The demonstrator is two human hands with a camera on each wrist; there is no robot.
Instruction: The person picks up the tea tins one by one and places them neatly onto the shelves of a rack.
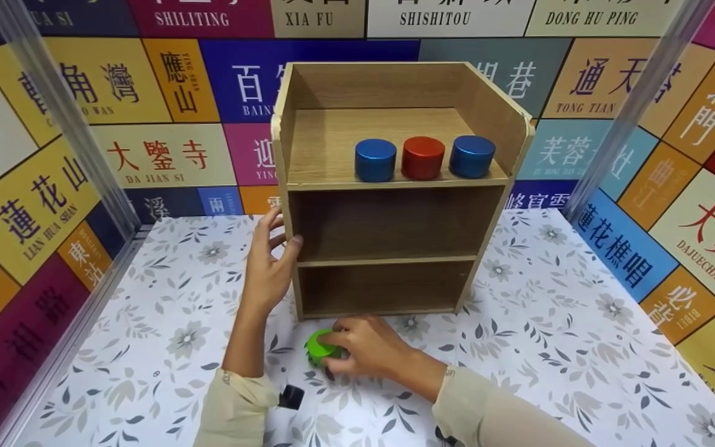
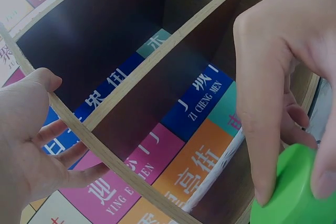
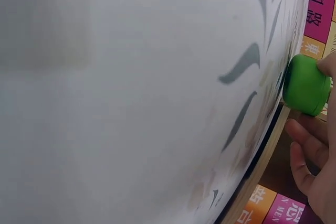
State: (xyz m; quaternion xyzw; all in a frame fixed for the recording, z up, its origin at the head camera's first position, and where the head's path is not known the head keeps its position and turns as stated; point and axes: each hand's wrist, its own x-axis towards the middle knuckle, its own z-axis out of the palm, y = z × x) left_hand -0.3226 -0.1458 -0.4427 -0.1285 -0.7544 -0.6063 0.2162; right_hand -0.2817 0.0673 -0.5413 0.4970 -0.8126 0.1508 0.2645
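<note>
A small wooden shelf (image 1: 382, 263) stands upright on the table. My left hand (image 1: 269, 270) holds its left side panel, the thumb at the front edge and the fingers around the outside. In front of the shelf, my right hand (image 1: 373, 347) pinches a green round tin (image 1: 319, 345) at table level. The left wrist view shows thumb and forefinger on either side of the green tin (image 2: 286, 187). On the top board sit a blue tin (image 1: 375, 160), a red tin (image 1: 422, 158) and another blue tin (image 1: 473, 156), in a row towards the right.
Two compartments, a middle one (image 1: 388, 223) and a lower one (image 1: 382, 288), open towards me. A flowered white cloth (image 1: 581, 366) covers the table. Walls with coloured sign panels (image 1: 165, 155) and clear corner posts (image 1: 78, 118) enclose it at the back and sides.
</note>
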